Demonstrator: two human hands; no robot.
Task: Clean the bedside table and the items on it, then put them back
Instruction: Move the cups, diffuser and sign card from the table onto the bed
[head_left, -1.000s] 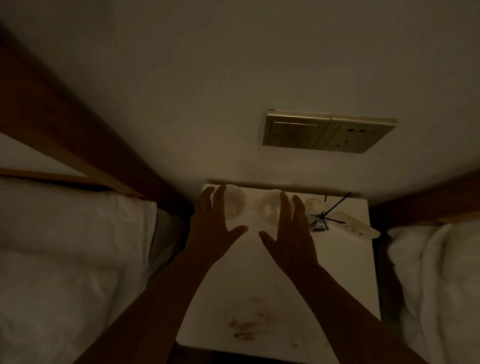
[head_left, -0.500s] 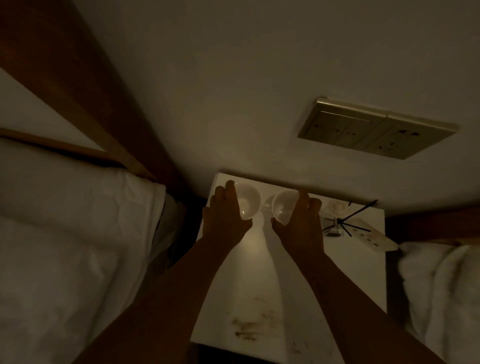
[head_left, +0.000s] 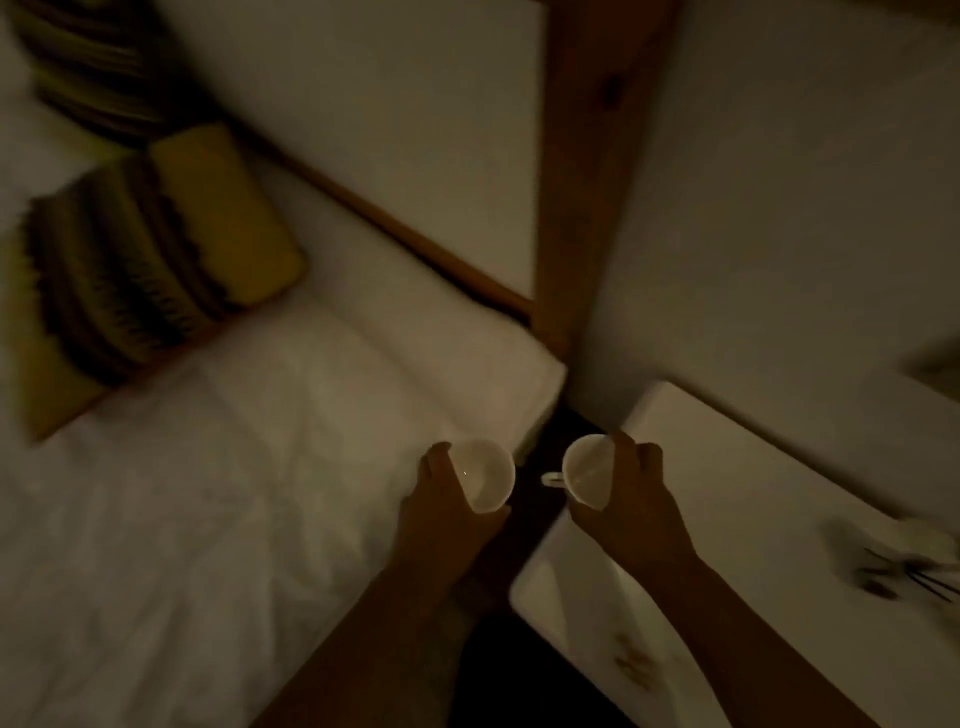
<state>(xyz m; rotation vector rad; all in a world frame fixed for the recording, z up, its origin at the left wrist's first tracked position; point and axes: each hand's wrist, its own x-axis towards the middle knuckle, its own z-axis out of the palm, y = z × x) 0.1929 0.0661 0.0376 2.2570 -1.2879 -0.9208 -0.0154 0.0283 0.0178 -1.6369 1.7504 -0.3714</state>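
- Bedside table (head_left: 737, 519): its white top lies nearest on the right, with brownish stains (head_left: 634, 665) close to the front edge; I judge these are what wiping must deal with.
- Blurred clutter (head_left: 904, 566) sits on the table's right side; dark thin stems show, but what it is cannot be told.
- Right hand (head_left: 628, 499): closed around the right cup (head_left: 587, 475), held above the table's left edge, mouth tipped toward the camera and its small handle pointing left over the dark gap.
- Left hand (head_left: 441, 506): wrapped around the left cup (head_left: 485, 475) from outside, left of the table, above the edge of the white bed (head_left: 208, 493).
- Handling, as a judgement: both cups look like thin, glazed ceramic, so light, rigid, smooth and breakable. A wrap round the body or a finger through the handle suits best, and they should be set down upright, since soft bedding may tip them.
- Farther left of the table, a striped yellow pillow (head_left: 150, 270) lies on the bed; a wooden post (head_left: 582, 197) rises behind the table's left corner.
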